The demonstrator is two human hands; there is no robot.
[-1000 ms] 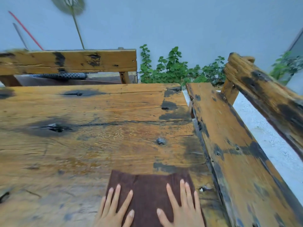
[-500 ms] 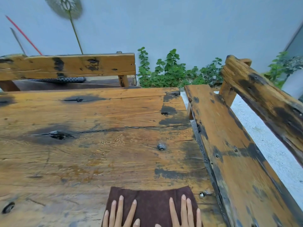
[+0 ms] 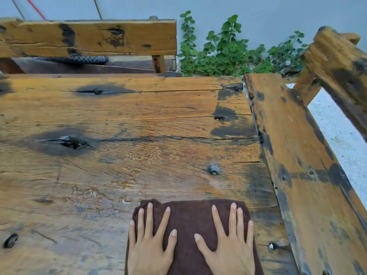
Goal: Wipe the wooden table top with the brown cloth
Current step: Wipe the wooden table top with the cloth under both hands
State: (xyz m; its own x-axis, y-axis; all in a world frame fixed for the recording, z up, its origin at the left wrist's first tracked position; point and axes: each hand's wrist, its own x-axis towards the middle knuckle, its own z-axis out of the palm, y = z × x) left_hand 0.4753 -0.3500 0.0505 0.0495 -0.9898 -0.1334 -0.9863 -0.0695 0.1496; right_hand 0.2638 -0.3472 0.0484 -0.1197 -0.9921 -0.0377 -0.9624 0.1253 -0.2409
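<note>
Comparing with half a second back, both hands show far more now: palms are in view where only fingers poked in at the bottom edge, and the dark brown terry cloth [image 3: 190, 225] has its far edge further up the worn orange-brown plank table [image 3: 123, 175]. The bolt head [image 3: 213, 170] sits closer to that edge than it did.

The left hand [image 3: 151, 249] and right hand [image 3: 228, 249] lie flat on the cloth, fingers [image 3: 165, 221] spread and straight, pressing down rather than gripping (nothing is curled around the fabric).

Room-wise: the cloth sits at the near side of the table, toward its right end. Its right edge is near the table's right edge, where a second weathered plank [image 3: 301, 165] runs alongside, with a small metal fastener [image 3: 272, 245] just beside the cloth on that side. Ahead and to the left the wood is open, broken only by the big dark knot [image 3: 69, 142] and black stains, all the way to the far edge. Beyond that is a stained wooden backrest rail [image 3: 89, 36] and green leafy plants [image 3: 228, 54] against a pale wall.

The cloth's far edge lies square across the table; its near end runs out of frame, so I can't tell which way its long axis runs.
</note>
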